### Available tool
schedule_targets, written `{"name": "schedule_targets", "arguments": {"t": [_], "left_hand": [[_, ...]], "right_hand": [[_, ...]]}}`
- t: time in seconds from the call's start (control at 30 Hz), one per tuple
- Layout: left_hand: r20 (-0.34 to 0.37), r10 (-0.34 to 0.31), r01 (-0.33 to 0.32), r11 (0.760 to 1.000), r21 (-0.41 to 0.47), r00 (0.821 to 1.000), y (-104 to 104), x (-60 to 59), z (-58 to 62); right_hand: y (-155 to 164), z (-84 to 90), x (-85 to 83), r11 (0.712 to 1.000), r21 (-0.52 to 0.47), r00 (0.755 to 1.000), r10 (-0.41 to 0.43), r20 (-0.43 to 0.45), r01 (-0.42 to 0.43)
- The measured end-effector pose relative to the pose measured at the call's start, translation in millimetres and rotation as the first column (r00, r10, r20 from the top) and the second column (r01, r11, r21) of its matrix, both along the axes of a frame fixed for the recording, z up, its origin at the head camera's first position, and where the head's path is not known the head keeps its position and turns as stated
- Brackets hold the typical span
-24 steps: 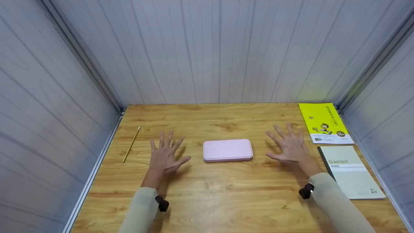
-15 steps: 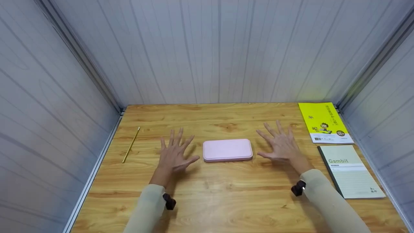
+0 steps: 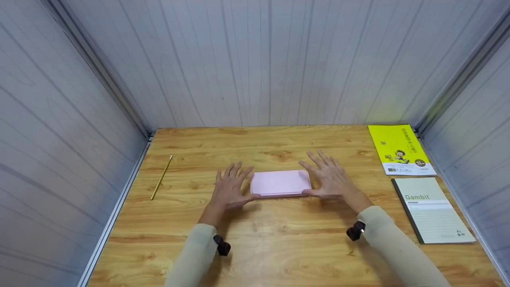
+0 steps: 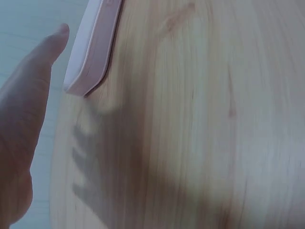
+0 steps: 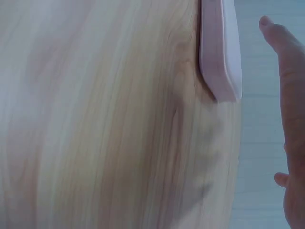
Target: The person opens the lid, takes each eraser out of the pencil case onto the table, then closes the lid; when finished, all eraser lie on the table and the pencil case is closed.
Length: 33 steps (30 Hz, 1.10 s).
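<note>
Near the middle of the wood-grained bench [image 3: 279, 259], a pink case [image 3: 280, 183] lies flat, its long sides running left to right and its corners rounded. At its left end is the left hand [image 3: 231, 191], fingers spread toward the far side, the thumb reaching over the case's near left corner as the head view sees it. The right hand [image 3: 330, 179] mirrors it at the right end, its thumb before the near right corner and its index finger close to the far right one. Both wrist views show a gap between each thumb and the case, so the grip is released on either side, the hands held above the bench with shadows beneath them. Each pale sleeve [image 3: 398, 249] has a small black device [image 3: 356, 230] at the cuff. Well apart to the left, a slim gold-coloured pencil [image 3: 161, 177] lies at a slant, its whitish end pointing far. Along the right side, a yellow booklet [image 3: 398, 147] with a cartoon figure on its cover occupies the far corner; just nearer lies a pale notebook [image 3: 434, 215] marked "Gambit", its dark spine to the left. Pale panelled walls [image 3: 255, 63] stand to the left, right and far side.
</note>
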<state>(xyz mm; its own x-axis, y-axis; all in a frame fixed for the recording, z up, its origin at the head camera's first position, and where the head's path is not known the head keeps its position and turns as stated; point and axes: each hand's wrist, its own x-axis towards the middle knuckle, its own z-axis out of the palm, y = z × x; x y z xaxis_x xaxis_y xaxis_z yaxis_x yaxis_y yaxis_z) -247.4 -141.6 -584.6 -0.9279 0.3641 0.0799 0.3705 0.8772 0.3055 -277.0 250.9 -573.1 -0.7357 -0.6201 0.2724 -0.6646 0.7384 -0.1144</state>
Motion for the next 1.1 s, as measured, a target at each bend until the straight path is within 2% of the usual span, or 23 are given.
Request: {"name": "schedule_targets", "arguments": {"t": [0.13, 0.3, 0.6, 0.83, 0.97, 1.1], "left_hand": [[-0.01, 0.003, -0.003, 1.0, 0.02, 1.0, 9.6, -1.0, -3.0], [0.004, 0.025, -0.025, 0.998, 0.054, 1.0, 15.5, -1.3, -9.5], [0.063, 0.004, -0.012, 0.992, 0.125, 0.998, 22.3, -4.4, -23.2], [0.062, 0.014, -0.027, 0.975, 0.218, 0.998, 28.0, -3.2, -34.5], [0.05, 0.045, -0.057, 0.96, 0.272, 0.998, 31.3, -3.2, -38.2], [0.065, 0.066, -0.085, 0.935, 0.343, 0.996, 32.7, -3.7, -39.0]], "right_hand": [[-11.0, 2.1, 0.1, 0.999, -0.024, 0.999, 0.046, 0.001, -0.046], [-21.1, 0.1, 1.3, 0.997, -0.056, 0.998, 0.05, 0.044, -0.047], [-32.3, -20.8, 2.8, 0.983, -0.176, 0.982, 0.082, 0.171, -0.051], [-40.9, -31.5, 6.5, 0.974, -0.226, 0.951, 0.081, 0.297, -0.012], [-43.1, -36.4, 6.6, 0.969, -0.246, 0.943, 0.078, 0.324, 0.005], [-44.3, -40.5, 6.5, 0.965, -0.262, 0.946, 0.062, 0.317, 0.024]]}}
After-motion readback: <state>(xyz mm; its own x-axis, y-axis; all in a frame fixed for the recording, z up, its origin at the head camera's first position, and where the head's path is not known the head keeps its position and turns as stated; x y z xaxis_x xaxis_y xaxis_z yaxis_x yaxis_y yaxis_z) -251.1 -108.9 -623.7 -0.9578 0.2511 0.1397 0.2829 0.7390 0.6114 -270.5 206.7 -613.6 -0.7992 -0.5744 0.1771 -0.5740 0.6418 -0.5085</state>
